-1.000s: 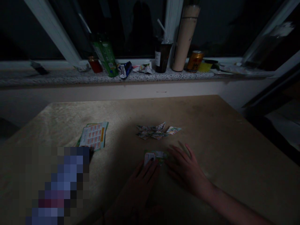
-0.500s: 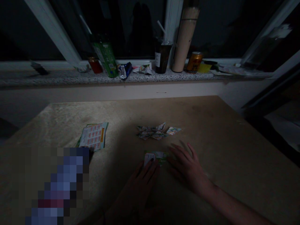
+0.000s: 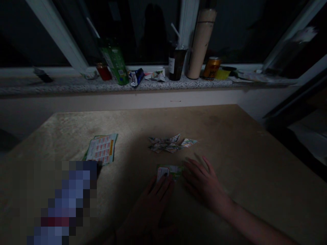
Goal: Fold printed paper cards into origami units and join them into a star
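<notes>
A small green and white printed paper (image 3: pixel 176 169) lies on the table in front of me, in dim light. My left hand (image 3: pixel 155 194) rests flat over its lower left part, fingers stretched out, partly covering it. At the paper's right end is my right hand (image 3: pixel 204 182), its fingers spread and the fingertips at or close to the edge. Just beyond the paper sit several folded paper pieces (image 3: pixel 166 143) with pointed ends. One more folded piece (image 3: pixel 189 142) lies at their right.
A stack of printed paper cards (image 3: pixel 102 148) lies at the left, behind a pixelated area. Along the stone windowsill (image 3: pixel 150 85) stand a green bottle (image 3: pixel 116 64), a dark cup with a straw (image 3: pixel 177 64), a tall beige thermos (image 3: pixel 201 44) and an orange can (image 3: pixel 212 68).
Both hands stay in nearly the same place. My right hand's fingers have shifted very slightly, and the paper and folded pieces lie as before.
</notes>
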Available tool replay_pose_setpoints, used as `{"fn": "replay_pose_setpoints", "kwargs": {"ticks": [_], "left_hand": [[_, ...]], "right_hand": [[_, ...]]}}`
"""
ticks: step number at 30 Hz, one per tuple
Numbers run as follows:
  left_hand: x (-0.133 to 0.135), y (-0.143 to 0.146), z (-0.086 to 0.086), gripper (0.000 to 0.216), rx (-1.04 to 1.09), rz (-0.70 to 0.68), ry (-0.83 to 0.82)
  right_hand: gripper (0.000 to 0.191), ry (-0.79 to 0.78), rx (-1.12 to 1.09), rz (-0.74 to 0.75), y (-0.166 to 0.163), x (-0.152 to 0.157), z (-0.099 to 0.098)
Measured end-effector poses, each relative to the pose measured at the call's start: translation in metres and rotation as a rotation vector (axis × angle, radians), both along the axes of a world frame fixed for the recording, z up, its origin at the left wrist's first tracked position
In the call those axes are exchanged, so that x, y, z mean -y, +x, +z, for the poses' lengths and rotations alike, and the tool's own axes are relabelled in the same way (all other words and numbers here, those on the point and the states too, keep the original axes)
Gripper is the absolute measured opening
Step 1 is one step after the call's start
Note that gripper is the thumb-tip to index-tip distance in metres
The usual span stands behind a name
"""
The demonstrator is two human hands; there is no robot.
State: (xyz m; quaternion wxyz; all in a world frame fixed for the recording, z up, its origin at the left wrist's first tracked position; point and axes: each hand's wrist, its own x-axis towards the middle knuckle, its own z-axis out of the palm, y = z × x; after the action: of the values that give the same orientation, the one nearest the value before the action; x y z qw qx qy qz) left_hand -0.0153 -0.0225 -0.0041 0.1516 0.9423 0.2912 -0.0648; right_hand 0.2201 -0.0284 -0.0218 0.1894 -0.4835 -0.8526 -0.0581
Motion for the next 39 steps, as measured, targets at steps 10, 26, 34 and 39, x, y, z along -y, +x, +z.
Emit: {"fn": "replay_pose_setpoints", "kwargs": {"ticks": [10, 26, 34, 39], "left_hand": [[0.004, 0.004, -0.001, 0.086, -0.012, 0.031, 0.019], [-0.001, -0.005, -0.006, 0.082, 0.03, -0.019, 0.022], [0.009, -0.004, -0.004, 0.074, -0.015, 0.001, 0.072], [0.01, -0.006, -0.013, 0.079, 0.03, 0.006, 0.13]], "right_hand": [[0.019, 0.074, -0.019, 0.014, 0.0, 0.0, -0.001], [0.027, -0.112, -0.04, 0.088, -0.006, 0.0, 0.003], [0.028, -0.118, -0.036, 0.065, -0.008, 0.001, 0.004], [0.034, -0.139, -0.043, 0.131, -0.008, 0.0, 0.001]]}}
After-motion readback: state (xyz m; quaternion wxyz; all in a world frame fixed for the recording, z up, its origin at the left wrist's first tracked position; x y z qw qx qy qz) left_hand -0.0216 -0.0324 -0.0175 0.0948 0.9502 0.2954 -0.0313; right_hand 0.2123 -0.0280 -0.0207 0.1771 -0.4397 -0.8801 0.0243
